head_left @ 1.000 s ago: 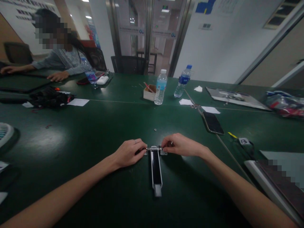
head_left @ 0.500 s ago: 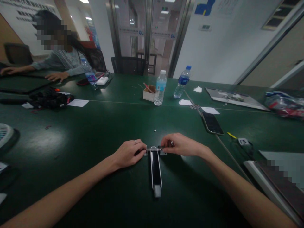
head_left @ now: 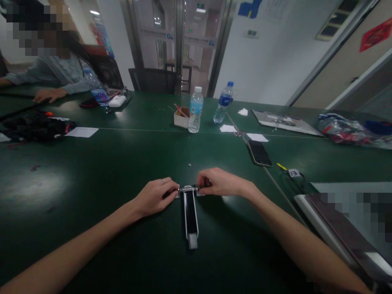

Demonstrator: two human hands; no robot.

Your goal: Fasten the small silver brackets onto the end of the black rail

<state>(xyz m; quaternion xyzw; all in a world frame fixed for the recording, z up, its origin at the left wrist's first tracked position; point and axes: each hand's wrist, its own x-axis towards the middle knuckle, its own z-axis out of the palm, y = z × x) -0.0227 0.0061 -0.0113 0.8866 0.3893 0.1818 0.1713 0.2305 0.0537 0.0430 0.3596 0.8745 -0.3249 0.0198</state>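
On the dark green table lies a long, narrow metal frame (head_left: pixel 185 212) with a pale block (head_left: pixel 192 241) at its near end. A thin metal rod (head_left: pixel 189 189) crosses its far end, and small flat plates sit at both sides there. My left hand (head_left: pixel 157 196) is closed, thumb and fingers pinching the rod's left end. At the right end, my right hand (head_left: pixel 219 182) is closed in a pinch on the rod; its fingertips partly hide what they grip. Just beyond the frame lies a small ring-like piece, perhaps a nut (head_left: pixel 189 165).
Farther back stand a water bottle (head_left: pixel 196 112), a blue-capped bottle (head_left: pixel 224 102) and a small box (head_left: pixel 181 118). To the right are a phone (head_left: pixel 259 152), a tagged cable (head_left: pixel 294 173) and a laptop-like device (head_left: pixel 339 232). A person (head_left: pixel 58 77) sits at the far left.
The camera view has turned slightly right, so everything sits farther left. Both hands keep their pinches at the rod's ends; the frame shows no clear movement.
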